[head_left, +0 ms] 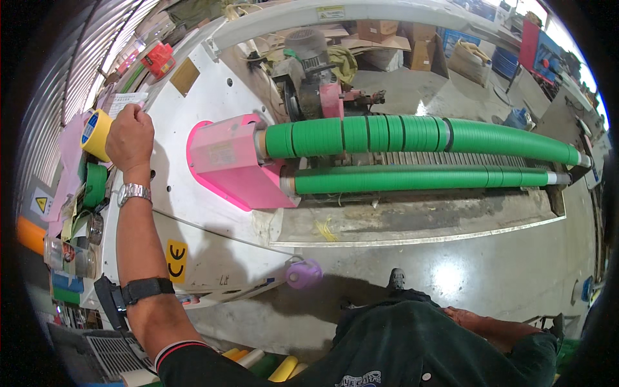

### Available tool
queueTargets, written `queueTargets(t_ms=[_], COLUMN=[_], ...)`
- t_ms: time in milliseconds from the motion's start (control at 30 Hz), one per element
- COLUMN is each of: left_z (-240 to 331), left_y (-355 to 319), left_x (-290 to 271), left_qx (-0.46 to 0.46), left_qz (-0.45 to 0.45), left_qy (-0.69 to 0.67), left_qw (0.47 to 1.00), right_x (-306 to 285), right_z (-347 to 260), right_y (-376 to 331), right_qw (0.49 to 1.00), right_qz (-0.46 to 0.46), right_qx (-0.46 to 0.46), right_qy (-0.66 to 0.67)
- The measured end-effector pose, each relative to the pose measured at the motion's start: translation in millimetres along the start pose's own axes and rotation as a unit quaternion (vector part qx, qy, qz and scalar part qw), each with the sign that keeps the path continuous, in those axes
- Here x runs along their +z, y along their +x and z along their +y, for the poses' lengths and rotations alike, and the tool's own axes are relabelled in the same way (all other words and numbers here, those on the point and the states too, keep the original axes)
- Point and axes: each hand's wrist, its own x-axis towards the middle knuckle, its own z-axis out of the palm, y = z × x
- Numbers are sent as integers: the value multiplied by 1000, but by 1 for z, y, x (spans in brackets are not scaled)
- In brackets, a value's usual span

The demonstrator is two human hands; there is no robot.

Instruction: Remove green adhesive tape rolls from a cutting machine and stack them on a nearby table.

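My left hand [131,138] is closed at the far left, over the edge of a roll of yellow tape [95,134]. Its fingertips are hidden behind the back of the hand. Beneath that arm lies the white machine body [169,138]. A pink housing [232,155] stands right of the hand, carrying two long shafts packed with green rolls, an upper row [400,134] and a lower row [419,180]. Low on the right, my right hand [465,318] rests against my dark clothing; how its fingers are bent does not show clearly.
A green tape roll [95,184] and a clear plastic jar [71,257] sit along the left side. A red container [158,60] stands farther back. Below the shafts runs a metal tray [412,222]. A purple object [304,274] hangs by the machine's front edge. Cardboard boxes [422,55] stand behind.
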Motion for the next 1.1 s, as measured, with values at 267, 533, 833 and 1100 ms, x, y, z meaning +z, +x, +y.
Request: queueTargets(t_ms=[267,533,833,1100], left_z=[-1,0,0,-3], left_y=[0,0,0,1], left_x=[2,-2,-1,2], left_qx=[-5,-11,-3,5], left_qz=[3,-7,-1,5], left_qy=[1,-3,-1,4], left_qw=[1000,1000,1000,1000], right_x=[1,-4,-3,-6], right_z=[1,-4,-4,-9], right_y=[0,1,1,2], right_qw=[999,1000,1000,999], right_qz=[-8,-18,-20,-31], right_qx=[16,1,10,39], right_qy=[41,-20,-9,-5])
